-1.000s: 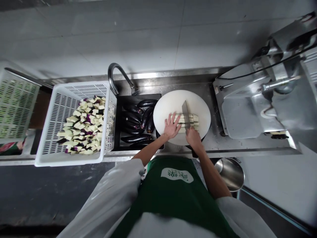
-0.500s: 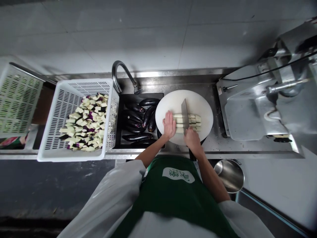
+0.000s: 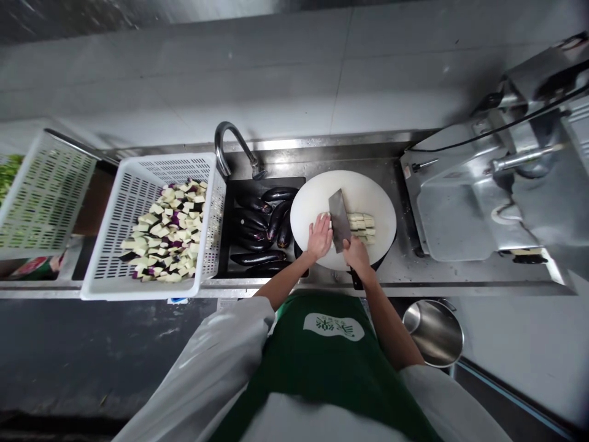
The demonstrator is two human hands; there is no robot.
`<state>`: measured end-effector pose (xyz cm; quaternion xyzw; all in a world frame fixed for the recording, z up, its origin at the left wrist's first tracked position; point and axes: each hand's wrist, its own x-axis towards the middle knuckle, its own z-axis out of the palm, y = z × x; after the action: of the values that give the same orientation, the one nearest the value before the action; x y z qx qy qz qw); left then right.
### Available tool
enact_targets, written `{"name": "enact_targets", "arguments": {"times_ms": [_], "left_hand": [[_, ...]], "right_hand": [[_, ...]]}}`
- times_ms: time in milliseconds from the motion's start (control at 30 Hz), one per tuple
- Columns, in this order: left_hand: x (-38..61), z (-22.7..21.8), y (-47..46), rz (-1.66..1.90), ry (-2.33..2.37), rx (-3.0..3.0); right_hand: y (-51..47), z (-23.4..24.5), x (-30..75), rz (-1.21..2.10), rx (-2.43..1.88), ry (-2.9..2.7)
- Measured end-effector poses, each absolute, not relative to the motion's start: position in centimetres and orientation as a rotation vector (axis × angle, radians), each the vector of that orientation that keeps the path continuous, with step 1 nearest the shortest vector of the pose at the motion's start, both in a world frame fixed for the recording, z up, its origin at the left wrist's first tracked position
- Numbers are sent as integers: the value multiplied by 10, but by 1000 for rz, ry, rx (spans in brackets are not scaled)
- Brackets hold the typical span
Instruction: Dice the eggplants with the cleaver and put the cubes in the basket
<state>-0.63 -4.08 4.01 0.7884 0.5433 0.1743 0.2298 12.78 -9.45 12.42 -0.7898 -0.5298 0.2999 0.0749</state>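
On a round white cutting board (image 3: 363, 190) lie pale peeled eggplant strips (image 3: 361, 224), cut into pieces at their right end. My right hand (image 3: 354, 253) is closed round the handle of a cleaver (image 3: 339, 218), whose broad blade lies tilted over the strips' left part. My left hand (image 3: 319, 237) rests beside the blade on the strips' left end, fingers together and stretched forward. Whole dark eggplants (image 3: 260, 228) fill the sink just left of the board.
A white slotted basket (image 3: 133, 202) with several cut eggplant cubes (image 3: 170, 230) sits left of the sink, with another basket (image 3: 41, 196) farther left. A tap (image 3: 230, 144) arches over the sink. A metal slicing machine (image 3: 483, 184) stands right; a steel bucket (image 3: 435, 331) sits below.
The cleaver has shifted left along the strips and its blade now leans flat toward my left hand. My left hand slid left with it. More cut pieces lie at the right.
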Motion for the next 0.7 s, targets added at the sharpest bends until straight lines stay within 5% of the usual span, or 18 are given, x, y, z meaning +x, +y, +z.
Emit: {"name": "enact_targets", "arguments": {"times_ms": [300, 500, 700], "left_hand": [[-42, 67, -23, 1165, 1609, 1276], [17, 102, -20, 913, 858, 881], [9, 103, -18, 911, 864, 1081]], "right_hand": [[-105, 137, 194, 1624, -1455, -622], [-99, 132, 180, 1771, -1280, -540], [-110, 118, 201, 1591, -1336, -463]]}}
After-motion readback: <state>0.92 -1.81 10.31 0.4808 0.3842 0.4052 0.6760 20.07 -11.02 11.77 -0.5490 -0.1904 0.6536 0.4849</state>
